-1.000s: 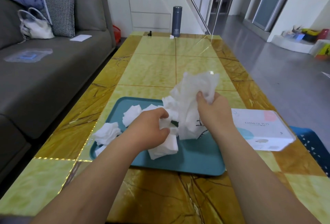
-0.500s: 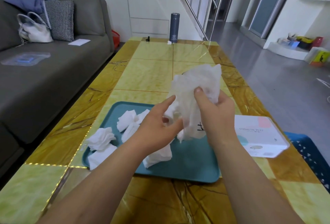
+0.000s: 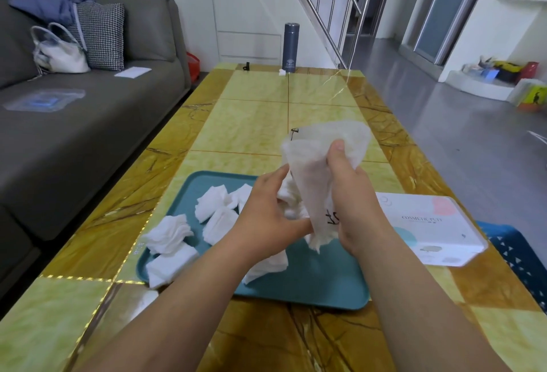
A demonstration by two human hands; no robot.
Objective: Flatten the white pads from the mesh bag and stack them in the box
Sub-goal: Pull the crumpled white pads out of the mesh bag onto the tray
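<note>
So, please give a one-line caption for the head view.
Over a teal tray, the right hand holds the mesh bag while the left hand grips white pads at its side.

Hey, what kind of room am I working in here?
Most likely a home living room: a grey sofa with a houndstooth cushion and handbag, a low marble-patterned coffee table, and a staircase railing behind.
</note>
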